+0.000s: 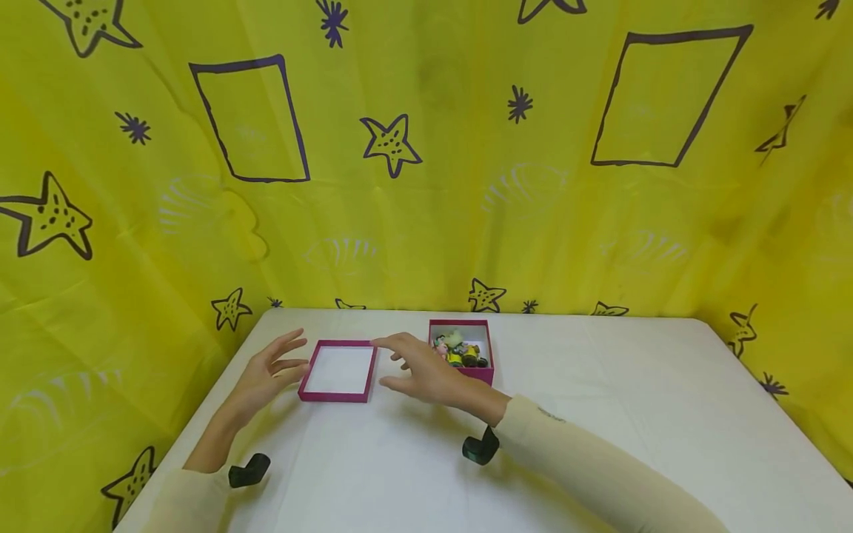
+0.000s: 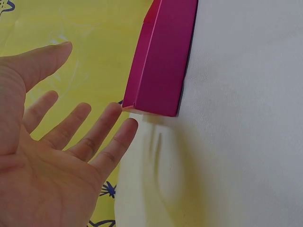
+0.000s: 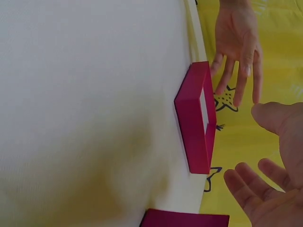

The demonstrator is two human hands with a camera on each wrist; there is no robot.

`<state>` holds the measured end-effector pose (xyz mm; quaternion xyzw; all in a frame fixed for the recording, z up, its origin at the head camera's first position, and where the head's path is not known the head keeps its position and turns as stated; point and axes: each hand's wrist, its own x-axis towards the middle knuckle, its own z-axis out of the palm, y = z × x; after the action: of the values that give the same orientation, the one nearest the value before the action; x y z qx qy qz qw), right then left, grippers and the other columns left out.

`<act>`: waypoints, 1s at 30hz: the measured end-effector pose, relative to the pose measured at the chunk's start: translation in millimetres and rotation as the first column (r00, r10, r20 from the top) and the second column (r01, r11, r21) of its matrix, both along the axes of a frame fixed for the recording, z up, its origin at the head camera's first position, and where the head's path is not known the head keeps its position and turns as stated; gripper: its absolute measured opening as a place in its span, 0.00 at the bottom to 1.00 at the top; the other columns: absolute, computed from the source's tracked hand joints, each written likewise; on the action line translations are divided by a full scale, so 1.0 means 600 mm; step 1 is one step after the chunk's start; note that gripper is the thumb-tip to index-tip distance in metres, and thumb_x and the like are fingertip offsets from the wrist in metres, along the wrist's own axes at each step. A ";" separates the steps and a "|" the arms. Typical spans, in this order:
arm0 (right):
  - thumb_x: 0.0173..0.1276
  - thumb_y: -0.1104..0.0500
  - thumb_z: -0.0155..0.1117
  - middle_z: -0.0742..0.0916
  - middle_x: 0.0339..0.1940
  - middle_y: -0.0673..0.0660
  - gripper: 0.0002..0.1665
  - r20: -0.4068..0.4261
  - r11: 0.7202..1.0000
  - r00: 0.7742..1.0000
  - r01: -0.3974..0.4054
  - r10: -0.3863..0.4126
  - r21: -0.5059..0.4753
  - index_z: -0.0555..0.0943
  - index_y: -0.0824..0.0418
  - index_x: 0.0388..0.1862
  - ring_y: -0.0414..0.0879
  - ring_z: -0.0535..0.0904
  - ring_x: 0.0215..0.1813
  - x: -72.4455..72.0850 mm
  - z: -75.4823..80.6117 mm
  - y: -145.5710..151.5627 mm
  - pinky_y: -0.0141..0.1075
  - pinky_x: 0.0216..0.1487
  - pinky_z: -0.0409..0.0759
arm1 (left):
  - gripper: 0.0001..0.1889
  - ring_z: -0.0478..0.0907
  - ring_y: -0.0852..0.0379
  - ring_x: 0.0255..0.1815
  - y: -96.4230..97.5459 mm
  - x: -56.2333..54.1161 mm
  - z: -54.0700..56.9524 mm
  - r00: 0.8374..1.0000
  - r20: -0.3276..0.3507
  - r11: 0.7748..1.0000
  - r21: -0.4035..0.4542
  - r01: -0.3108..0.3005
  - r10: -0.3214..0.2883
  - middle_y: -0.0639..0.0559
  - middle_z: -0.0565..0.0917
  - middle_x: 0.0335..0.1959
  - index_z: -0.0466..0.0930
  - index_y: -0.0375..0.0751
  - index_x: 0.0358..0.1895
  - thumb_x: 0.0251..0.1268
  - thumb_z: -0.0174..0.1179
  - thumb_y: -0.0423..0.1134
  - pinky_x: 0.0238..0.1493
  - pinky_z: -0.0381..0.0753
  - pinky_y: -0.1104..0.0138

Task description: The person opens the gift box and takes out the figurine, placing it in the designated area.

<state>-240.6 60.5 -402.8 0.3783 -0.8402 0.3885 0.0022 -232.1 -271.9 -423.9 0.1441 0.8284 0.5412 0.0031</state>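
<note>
A shallow magenta box lid [image 1: 333, 397] with a white inside lies on the white table, its hollow side up. My left hand [image 1: 266, 374] is at the lid's left side, fingers spread and holding nothing. In the left wrist view its fingertips come close to a corner of the lid [image 2: 163, 61]; contact is unclear. Over the lid's right side hovers my right hand [image 1: 426, 370], thumb and fingers apart with nothing between them. Behind the right hand stands a magenta box [image 1: 480, 374] with several small colourful toy figures [image 1: 460, 349] inside, partly hidden by that hand.
A white cloth covers the table [image 1: 600, 414]. Yellow curtains [image 1: 453, 222] with drawn stars and frames hang behind the table and along both sides. Dark wrist mounts [image 1: 481, 448] stick out beneath both forearms.
</note>
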 end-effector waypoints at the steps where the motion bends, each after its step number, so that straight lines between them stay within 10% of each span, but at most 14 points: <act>1: 0.71 0.59 0.71 0.78 0.69 0.60 0.36 -0.008 1.000 1.000 -0.002 0.002 0.010 0.70 0.59 0.76 0.57 0.81 0.60 0.000 0.000 0.003 0.42 0.56 0.85 | 0.38 0.78 0.33 0.63 0.002 0.001 -0.001 1.000 0.000 1.000 0.005 -0.003 0.003 0.31 0.66 0.75 0.58 0.46 0.81 0.72 0.65 0.38 0.51 0.83 0.72; 12: 0.71 0.55 0.71 0.81 0.65 0.53 0.33 -0.183 0.993 0.983 0.036 -0.015 0.113 0.74 0.56 0.73 0.45 0.80 0.57 -0.004 0.008 0.043 0.38 0.56 0.82 | 0.38 0.74 0.32 0.67 0.020 0.000 -0.005 0.999 -0.008 0.998 -0.048 -0.035 0.035 0.34 0.65 0.77 0.59 0.48 0.81 0.72 0.66 0.41 0.53 0.84 0.70; 19: 0.70 0.56 0.73 0.82 0.65 0.55 0.34 -0.223 0.983 0.974 0.067 -0.028 0.170 0.75 0.57 0.73 0.49 0.80 0.53 -0.012 0.028 0.076 0.38 0.56 0.83 | 0.37 0.71 0.34 0.70 0.036 -0.009 0.001 0.997 -0.063 0.995 -0.089 -0.039 0.033 0.38 0.65 0.77 0.61 0.46 0.80 0.72 0.66 0.42 0.67 0.76 0.47; 30: 0.65 0.63 0.76 0.85 0.57 0.58 0.33 -0.299 0.994 0.953 0.070 -0.041 0.085 0.77 0.63 0.69 0.50 0.82 0.54 -0.032 0.039 0.134 0.46 0.55 0.85 | 0.36 0.68 0.32 0.72 0.070 -0.018 0.014 0.997 -0.075 0.998 -0.059 -0.006 0.002 0.36 0.65 0.77 0.61 0.43 0.79 0.72 0.66 0.40 0.71 0.67 0.40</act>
<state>-259.6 141.0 -379.1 0.4081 -0.8582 0.2869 0.1211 -242.8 -230.1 -415.4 0.1623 0.8441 0.5105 -0.0247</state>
